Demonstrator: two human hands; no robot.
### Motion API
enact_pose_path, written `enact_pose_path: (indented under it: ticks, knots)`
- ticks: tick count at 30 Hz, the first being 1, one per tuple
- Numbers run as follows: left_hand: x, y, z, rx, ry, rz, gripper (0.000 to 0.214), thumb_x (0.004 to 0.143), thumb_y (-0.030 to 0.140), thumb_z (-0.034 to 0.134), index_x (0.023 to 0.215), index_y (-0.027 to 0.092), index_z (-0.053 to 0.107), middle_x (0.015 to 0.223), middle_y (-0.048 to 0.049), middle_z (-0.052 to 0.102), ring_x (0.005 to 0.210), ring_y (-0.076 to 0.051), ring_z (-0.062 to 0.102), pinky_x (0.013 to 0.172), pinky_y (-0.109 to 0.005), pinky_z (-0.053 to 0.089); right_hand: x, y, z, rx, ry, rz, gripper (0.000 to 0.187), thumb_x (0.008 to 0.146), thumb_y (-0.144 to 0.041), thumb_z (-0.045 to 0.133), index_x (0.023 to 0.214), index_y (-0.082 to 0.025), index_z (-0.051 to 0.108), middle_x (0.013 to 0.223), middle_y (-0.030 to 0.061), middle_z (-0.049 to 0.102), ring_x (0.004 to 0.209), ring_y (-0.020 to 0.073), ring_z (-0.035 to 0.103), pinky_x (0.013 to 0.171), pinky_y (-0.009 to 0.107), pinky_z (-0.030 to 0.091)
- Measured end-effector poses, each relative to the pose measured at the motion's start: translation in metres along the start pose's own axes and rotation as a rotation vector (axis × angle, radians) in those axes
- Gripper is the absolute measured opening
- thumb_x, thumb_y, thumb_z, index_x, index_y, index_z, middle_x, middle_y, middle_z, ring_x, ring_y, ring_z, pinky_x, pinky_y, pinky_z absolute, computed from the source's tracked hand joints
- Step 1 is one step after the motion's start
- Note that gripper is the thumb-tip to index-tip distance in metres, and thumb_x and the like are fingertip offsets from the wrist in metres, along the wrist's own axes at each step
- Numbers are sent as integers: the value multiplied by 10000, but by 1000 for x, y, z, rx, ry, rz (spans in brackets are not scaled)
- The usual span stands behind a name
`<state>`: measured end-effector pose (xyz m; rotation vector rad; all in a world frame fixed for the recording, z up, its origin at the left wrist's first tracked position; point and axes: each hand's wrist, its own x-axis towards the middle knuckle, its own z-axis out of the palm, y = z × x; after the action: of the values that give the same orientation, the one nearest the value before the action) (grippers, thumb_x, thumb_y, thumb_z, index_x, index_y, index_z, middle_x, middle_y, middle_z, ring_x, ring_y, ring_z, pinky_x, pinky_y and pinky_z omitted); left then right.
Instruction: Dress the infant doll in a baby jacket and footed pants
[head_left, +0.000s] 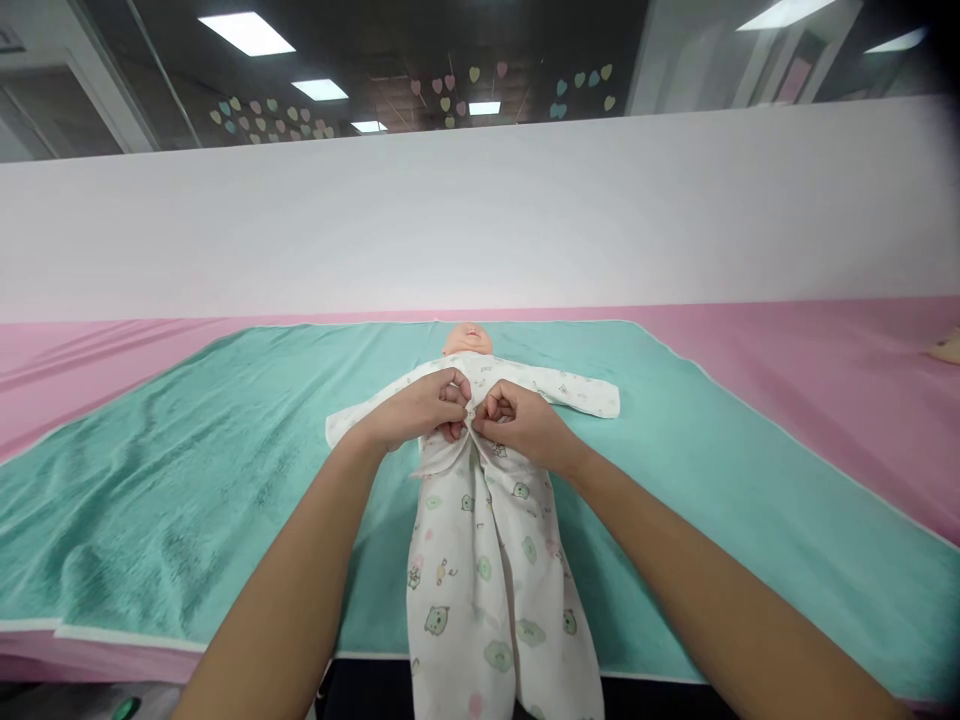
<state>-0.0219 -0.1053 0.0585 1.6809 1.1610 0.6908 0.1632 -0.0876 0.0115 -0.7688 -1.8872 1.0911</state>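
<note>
A baby doll point(469, 338) lies on its back, dressed in a white printed top point(577, 388) with both sleeves spread sideways. White trousers point(487, 560) with green and pink animal prints reach from its waist to the near edge and beyond. At the front of the top, my left hand point(444, 402) pinches one side of the fabric near a small fastener point(470, 412). My right hand point(517, 418) pinches the other side of the same opening, close to the left fingertips. Below the hands the hem of the top parts a little. The fingers partly hide the fastener.
Under the doll lies a teal towel point(240, 480) with white edging, wrinkled at the left. A pink cloth point(810, 400) covers the surface beneath it. Behind stands a low white wall point(480, 220) with dark glass above. A beige object point(946, 348) is cut off at the right edge.
</note>
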Motion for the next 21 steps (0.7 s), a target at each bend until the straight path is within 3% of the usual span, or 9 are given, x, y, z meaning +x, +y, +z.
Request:
enact_pose_path:
  ticks: [10,21]
  knots:
    - [3,-3,2,-54,17,31,159,701,133,522,831,203,463,538,53,534,490,-95,521,485,-210,413,-1,0,4,36,59,85,202,748,-368,600,773,-224,461,682,-25,611,546,121,532,536,261,417]
    - [0,2,-4,-11,-2,-9,175,733,250,614,845,187,495,613,28,605,491,-104,559,472,-224,434,1,-2,3,167,44,144,197,719,-294,619,771,-215,446,769,7,641,659,142,611,538,248,469]
